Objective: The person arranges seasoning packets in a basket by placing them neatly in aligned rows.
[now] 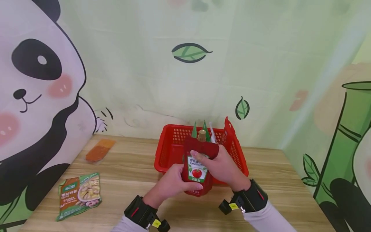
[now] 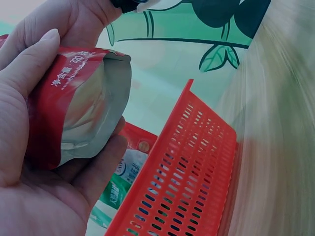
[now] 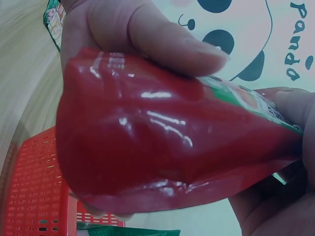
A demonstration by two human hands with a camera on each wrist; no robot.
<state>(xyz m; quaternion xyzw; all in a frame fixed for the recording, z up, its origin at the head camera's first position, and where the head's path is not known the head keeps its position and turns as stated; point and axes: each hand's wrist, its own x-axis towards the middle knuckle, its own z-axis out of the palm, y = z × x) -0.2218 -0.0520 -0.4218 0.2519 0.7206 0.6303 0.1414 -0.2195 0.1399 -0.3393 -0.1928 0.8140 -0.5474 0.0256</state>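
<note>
A red tomato ketchup pouch [image 1: 206, 186] is held upright by both hands over the front of a red basket [image 1: 171, 129]. My left hand [image 1: 176, 182] grips its lower part, thumb across the front and fingers behind. Around the upper right side my right hand [image 1: 224, 167] holds on, its thumb lying on the label. In the left wrist view, the pouch's silvery base [image 2: 93, 113] faces the camera. The right wrist view shows the pouch's red side [image 3: 147, 132] up close, between both hands.
Inside the basket stand green-edged packets [image 1: 206, 129] and a gold-capped bottle [image 1: 202, 134], partly hidden by the pouch. On the wooden table [image 1: 130, 187], to the left, lie a green-and-brown food packet [image 1: 79, 196] and an orange-red flat packet [image 1: 99, 150]. A panda-print cloth [image 1: 130, 80] hangs behind.
</note>
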